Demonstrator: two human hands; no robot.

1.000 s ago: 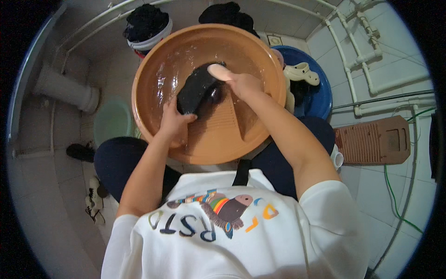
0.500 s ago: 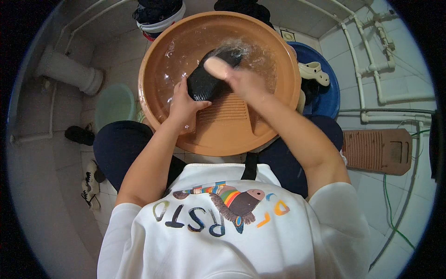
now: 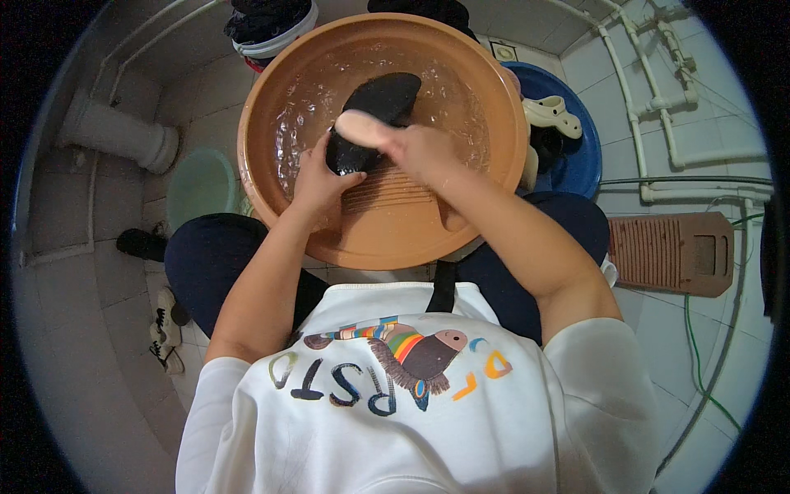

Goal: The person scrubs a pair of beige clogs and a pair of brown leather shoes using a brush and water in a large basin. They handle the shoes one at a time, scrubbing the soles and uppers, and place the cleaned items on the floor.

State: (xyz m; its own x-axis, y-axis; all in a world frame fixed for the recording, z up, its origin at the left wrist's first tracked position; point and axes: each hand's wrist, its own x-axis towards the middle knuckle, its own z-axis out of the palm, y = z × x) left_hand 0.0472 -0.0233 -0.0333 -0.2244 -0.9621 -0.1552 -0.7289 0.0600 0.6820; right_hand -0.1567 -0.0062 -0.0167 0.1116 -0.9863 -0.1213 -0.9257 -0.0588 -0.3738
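A large orange basin (image 3: 387, 251) with water in it stands between my knees, and a ribbed washboard slope (image 3: 395, 196) is moulded into its near side. A wet black shoe (image 3: 387, 95) lies slantwise across the basin, its near end by the ribs. My left hand (image 3: 313, 183) grips that near end, thumb on one side and fingers on the other. In my right hand (image 3: 421, 155) is a scrub brush (image 3: 360, 128) with a pale back, held over the shoe's near part. The brush's bristles are hidden beneath it.
To the right, a blue basin (image 3: 588, 160) holds cream clogs (image 3: 553, 115) and dark footwear. A brown washboard (image 3: 658, 253) lies on the tiles beside my right knee. At left stand a pale green basin (image 3: 200, 188) and loose shoes (image 3: 166, 329). Dark items fill a white-rimmed bucket (image 3: 280, 41) behind.
My right hand has drawn the brush left and slightly nearer along the shoe. The splash at the shoe's far end is gone. My left hand keeps its grip.
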